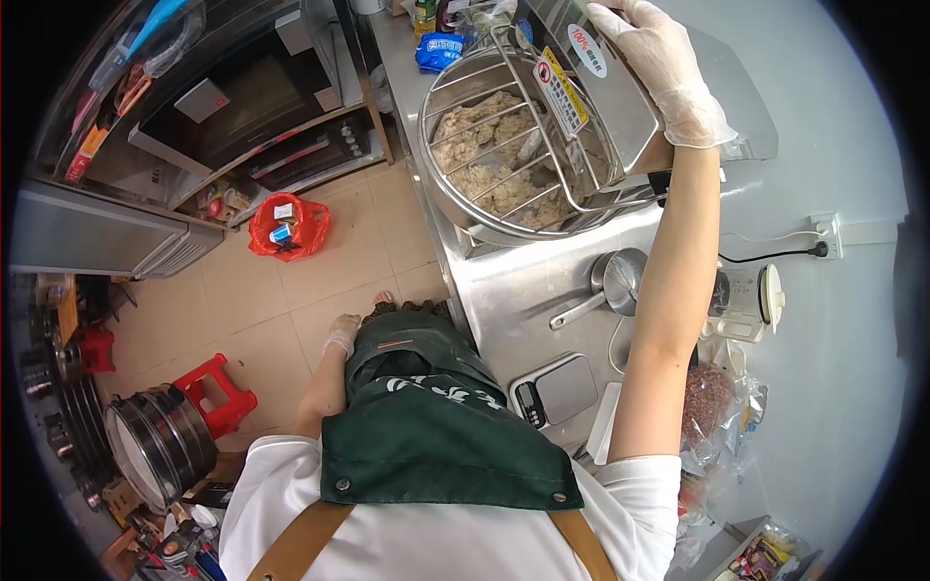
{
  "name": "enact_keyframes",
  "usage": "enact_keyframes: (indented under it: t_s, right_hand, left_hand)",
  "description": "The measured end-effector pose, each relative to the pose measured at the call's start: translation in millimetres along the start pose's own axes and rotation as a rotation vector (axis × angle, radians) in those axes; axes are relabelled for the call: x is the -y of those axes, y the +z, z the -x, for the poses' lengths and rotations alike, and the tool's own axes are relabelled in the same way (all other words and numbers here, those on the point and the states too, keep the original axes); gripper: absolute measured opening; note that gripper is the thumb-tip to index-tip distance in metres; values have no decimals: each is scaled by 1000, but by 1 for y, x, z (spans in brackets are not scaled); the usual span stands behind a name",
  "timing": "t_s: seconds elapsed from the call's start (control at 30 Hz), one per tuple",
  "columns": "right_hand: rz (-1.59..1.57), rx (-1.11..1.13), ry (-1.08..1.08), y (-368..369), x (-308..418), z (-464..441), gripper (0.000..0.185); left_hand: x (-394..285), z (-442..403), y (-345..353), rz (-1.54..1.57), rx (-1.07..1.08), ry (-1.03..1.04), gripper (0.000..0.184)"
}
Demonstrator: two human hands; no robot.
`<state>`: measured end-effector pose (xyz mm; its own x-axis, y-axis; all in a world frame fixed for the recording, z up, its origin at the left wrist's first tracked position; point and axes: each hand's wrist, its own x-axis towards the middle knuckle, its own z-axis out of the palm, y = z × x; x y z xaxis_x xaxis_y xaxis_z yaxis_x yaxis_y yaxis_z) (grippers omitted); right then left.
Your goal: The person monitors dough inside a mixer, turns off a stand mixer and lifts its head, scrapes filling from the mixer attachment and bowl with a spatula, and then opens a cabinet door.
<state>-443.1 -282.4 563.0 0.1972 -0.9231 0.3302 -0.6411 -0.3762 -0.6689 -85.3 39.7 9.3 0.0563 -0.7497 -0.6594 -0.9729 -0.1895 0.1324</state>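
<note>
My right hand (664,73), in a clear glove, lies on the metal head of a stand mixer (620,92), fingers stretched over its far top edge. Below the head sits the mixer's steel bowl (433,184), covered by a wire guard (528,73). Lumpy, pale brown dough (489,189) shows through the bars around the mixing tool. Low beside my apron (426,450) hangs my left hand (343,331), also gloved. Its fingers look loose and hold nothing that I can see.
On the steel counter (513,290) are a saucepan (620,281), a digital scale (557,389) and a blender jug (746,295). A blue packet (439,51) lies behind the bowl. The floor holds a red-bagged bin (291,228), a red stool (221,397) and stacked round sieves (160,445).
</note>
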Motion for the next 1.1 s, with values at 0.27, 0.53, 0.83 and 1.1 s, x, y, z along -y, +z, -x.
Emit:
enact_keyframes:
  t_s: [0.27,0.53,0.83,1.1]
  right_hand:
    - [15,6,-14,0,-1,-1,30]
    - [-11,7,-34,-2,3,3,30]
    - [-6,2,-41,-1,-5,-1,29]
    - [28,-15,-48,0,-4,-2,29]
  left_hand:
    - [3,-3,5,39,-3,-19,25]
    - [12,-10,15,-27,7,45,32]
    - [-6,8,-9,137,-10,-84,25]
    - [13,-10,16,-36,10,27,27]
